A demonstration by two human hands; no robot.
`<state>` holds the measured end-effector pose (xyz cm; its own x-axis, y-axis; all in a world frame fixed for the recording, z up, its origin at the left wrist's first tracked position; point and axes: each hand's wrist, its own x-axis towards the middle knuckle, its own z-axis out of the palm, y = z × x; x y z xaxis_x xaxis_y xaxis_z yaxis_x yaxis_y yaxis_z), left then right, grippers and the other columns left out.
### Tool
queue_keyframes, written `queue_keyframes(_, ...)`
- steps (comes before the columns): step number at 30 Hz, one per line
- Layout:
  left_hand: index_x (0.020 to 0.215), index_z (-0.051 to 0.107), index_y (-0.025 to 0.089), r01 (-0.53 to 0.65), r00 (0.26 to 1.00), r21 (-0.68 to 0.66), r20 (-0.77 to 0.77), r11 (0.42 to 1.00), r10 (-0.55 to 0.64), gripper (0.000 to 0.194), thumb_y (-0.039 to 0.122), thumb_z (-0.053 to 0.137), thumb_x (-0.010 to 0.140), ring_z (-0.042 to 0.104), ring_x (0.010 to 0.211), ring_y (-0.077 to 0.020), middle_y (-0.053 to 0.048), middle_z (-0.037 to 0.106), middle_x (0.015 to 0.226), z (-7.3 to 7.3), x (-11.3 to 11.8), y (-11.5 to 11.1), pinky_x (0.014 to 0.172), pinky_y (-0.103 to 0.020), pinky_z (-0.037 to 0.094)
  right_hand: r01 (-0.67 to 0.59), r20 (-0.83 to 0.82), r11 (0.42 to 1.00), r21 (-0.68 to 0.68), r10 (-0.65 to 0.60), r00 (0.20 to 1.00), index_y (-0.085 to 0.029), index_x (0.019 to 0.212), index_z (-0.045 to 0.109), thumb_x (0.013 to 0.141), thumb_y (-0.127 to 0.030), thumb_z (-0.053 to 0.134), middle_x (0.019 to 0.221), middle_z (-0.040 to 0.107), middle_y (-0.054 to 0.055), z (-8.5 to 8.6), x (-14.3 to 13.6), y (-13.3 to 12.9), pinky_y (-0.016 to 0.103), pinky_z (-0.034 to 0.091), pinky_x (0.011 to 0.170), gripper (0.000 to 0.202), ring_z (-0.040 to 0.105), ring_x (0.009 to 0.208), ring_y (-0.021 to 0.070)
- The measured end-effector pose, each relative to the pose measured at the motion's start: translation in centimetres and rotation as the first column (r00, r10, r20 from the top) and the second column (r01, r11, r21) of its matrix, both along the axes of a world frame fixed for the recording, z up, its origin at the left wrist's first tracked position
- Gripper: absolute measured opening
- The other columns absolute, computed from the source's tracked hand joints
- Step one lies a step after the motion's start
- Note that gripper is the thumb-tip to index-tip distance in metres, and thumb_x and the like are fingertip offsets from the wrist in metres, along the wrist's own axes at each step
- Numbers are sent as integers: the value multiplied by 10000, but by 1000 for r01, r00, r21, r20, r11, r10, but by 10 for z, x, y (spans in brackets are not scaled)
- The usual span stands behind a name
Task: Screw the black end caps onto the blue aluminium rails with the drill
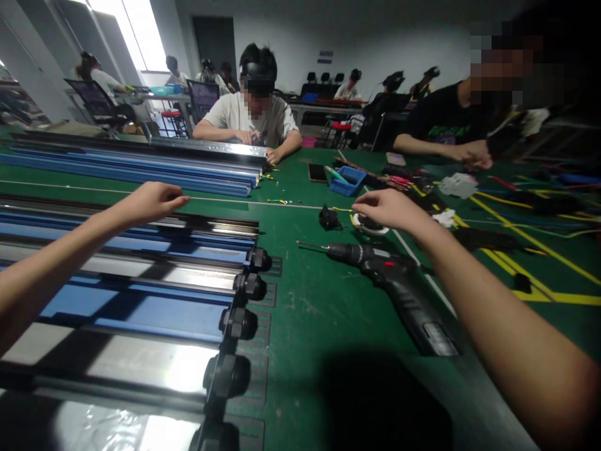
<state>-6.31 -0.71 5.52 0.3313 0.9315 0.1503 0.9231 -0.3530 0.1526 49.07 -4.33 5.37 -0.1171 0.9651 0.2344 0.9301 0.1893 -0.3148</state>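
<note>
My left hand (157, 202) is held above the metal and blue rails (141, 307) at the left, its fingers pinched together near a thin pale cord (220, 200). The cord runs across the table between my two hands. My right hand (382, 207) is closed in a pinch near the cord's right part, over a white ring-shaped item (373, 225). Just left of it sits a small black part (328, 217). Below it lies a black power drill (399, 282), its bit pointing left. What my fingertips hold is too small to make out.
Black cable glands (241, 323) stick out from the rail ends. A blue bin (347, 180) and a phone (319, 173) lie beyond my hands. Wires and yellow strips spread at the right (511, 216). Two people sit across the table, one handling a rail.
</note>
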Motion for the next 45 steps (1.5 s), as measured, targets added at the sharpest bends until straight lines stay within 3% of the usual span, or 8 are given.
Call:
queue_keyframes(4,729,598,178,41,999,123,-27,992,-38,443,526,456,964,423,575,-150,-39,577,631,-33,62,25,584,-286,250,-123,8,990,-69,124,992,-166,1143,765,842,-341,699,1080,766,178,-21,-4,32,491,558,854,354,732,884,294)
queue_keyframes(10,643,492,219,81,996,-5,46,997,-81,481,535,351,977,507,586,-205,-65,567,606,-68,68,43,595,-304,283,-262,5,945,-196,268,963,-143,1134,759,691,-227,797,1082,772,154,-43,-19,54,403,566,841,453,729,886,262)
queue_keyframes(15,604,510,219,14,1000,-111,19,994,-12,539,590,349,959,554,581,-221,-80,618,621,-66,64,48,570,-300,301,-328,19,930,-167,335,942,-148,1073,757,800,-366,752,975,769,132,-36,-41,58,389,529,764,350,702,820,254)
queue_keyframes(19,627,548,217,-18,1000,-138,13,990,20,545,609,352,951,574,601,-231,-82,632,631,-67,67,51,575,-302,306,-354,-83,933,62,358,930,-167,1073,731,829,-424,759,994,756,104,-23,-94,34,368,508,769,355,693,869,253)
queue_keyframes(24,626,573,210,-53,998,-155,11,986,55,543,609,376,937,556,588,-222,-74,623,620,-64,69,48,581,-302,307,-514,-223,858,4,502,836,-178,1029,719,843,-378,766,909,729,39,-45,-151,1,307,481,703,278,653,792,195)
queue_keyframes(29,637,600,209,-90,996,-159,-20,983,88,553,619,377,934,571,621,-234,-74,634,638,-65,69,50,594,-300,313,-539,-177,842,-3,530,829,-151,1074,704,833,-332,773,900,695,43,-73,-159,-1,301,468,698,310,612,766,181)
queue_keyframes(34,659,628,207,-106,994,-147,-40,983,102,549,591,364,950,582,639,-236,-82,642,657,-69,69,53,596,-300,312,-531,-211,847,34,525,824,-136,1132,693,867,-297,746,911,661,44,-80,-166,-4,305,487,709,315,601,759,170)
queue_keyframes(45,680,649,188,144,989,125,-58,982,-138,462,470,423,968,477,556,-194,-76,581,611,-55,87,29,598,-329,245,-631,-275,775,16,610,743,-165,1345,597,943,-203,647,1169,668,101,-81,-171,-11,364,550,898,406,650,992,206)
